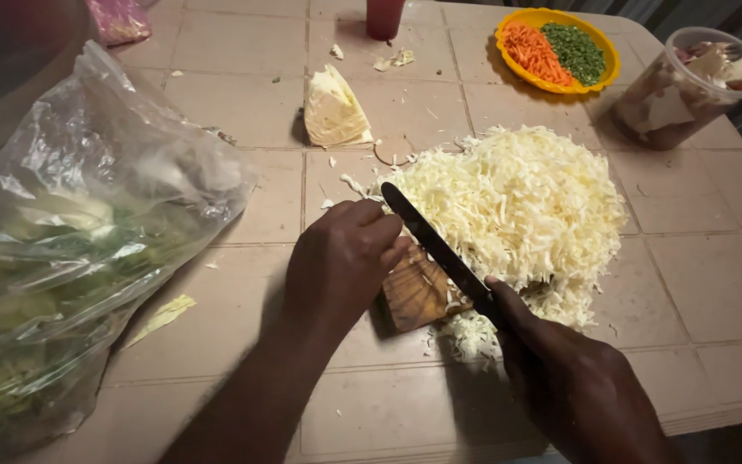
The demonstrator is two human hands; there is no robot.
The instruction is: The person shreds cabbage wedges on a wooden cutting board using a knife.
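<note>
— Nearest the table's front edge, what shows?
— Both forearms come up from that edge. The right hand (573, 378) is wrapped around the handle of a dark knife (440, 253), forefinger laid along the blade's back. The blade slants up and to the left, its tip by the left knuckles.
— And the other hand?
— The left hand (341, 258) is bunched, fingers curled under, pressing down at the near left of the shredded cabbage (517, 202). What lies under the fingers cannot be made out. Just beside it a small wooden cutting board (414, 296) peeks out beneath the blade, with shreds lying on it.
— Where does the cabbage sit?
— At the middle of the tiled table (714, 283), a wide pale heap spreading right and away from the knife, covering most of the board.
— What lies to the left?
— A clear plastic bag (88, 223) of green leaves along the left edge, with a loose leaf scrap (161, 316) near it.
— Farther back?
— A cabbage wedge (334, 110) stands apart behind the heap. Toward the far right corner sits a yellow plate (599, 43) of grated carrot and chopped greens, and beside it a clear tub (689, 90) of pale pieces
</note>
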